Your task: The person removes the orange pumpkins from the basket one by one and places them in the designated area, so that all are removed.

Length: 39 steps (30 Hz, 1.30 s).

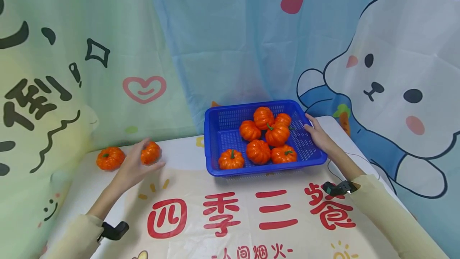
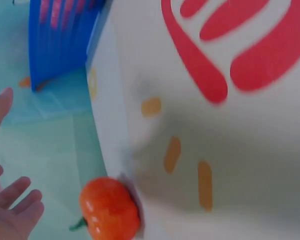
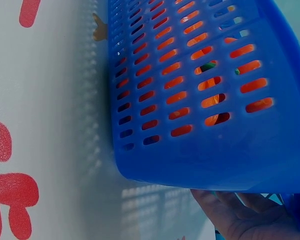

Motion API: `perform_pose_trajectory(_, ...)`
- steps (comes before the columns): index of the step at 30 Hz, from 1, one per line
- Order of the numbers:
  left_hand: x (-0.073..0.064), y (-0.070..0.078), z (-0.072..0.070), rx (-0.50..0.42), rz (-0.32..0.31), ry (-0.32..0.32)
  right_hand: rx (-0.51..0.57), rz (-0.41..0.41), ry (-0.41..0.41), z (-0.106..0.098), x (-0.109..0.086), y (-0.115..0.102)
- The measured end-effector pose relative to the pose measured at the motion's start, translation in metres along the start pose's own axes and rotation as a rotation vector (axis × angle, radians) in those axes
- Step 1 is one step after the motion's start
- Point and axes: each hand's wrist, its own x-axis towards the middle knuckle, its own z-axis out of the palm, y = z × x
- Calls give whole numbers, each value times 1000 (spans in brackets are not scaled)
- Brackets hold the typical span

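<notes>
My left hand is over the table's left part, thumb and fingers spread around a small orange pumpkin. In the left wrist view the fingers look apart from the pumpkin, whose green stem shows. Another orange pumpkin lies just left of that hand. My right hand grips the right end of a blue plastic basket at its rim. From the right wrist, fingers show against the outside of the basket's end wall. Several orange pumpkins lie in the basket, mostly toward its right half.
A white table bears a cream cloth with large red characters. Behind it hangs a printed curtain, close to the basket's far side. A thin cable runs near the right forearm. Each wrist wears a small black camera.
</notes>
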Motion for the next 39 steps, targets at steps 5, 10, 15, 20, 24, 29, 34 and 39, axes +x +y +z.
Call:
perform_pose_trajectory(5, -1, 17, 9, -26, 11, -43, -6, -1, -2, 0, 0, 1)
perform_pose_trajectory(10, 7, 41, 14, -46, 82, -57, -16, -1, 3, 0, 0, -1)
perform_pose_trajectory(15, 21, 67, 20, -70, 123, -104, -3, 5, -3, 3, 2, -2)
perform_pose_trajectory(20, 36, 89, 28, -108, 143, -160, -2, 7, -13, 4, 2, -3)
perform_pose_trajectory(24, 59, 108, 38, -125, 175, -243, -14, 1, -5, 0, 2, -2)
perform_pose_trajectory(29, 108, 137, 54, -81, 239, -354, -12, -6, -2, -4, -1, -2)
perform_pose_trajectory(34, 172, 161, 81, 14, 300, -397, -17, 0, -13, -4, -3, -1)
perform_pose_trajectory(39, 219, 174, 123, 89, 320, -461, -9, -12, -15, -1, 0, -3)
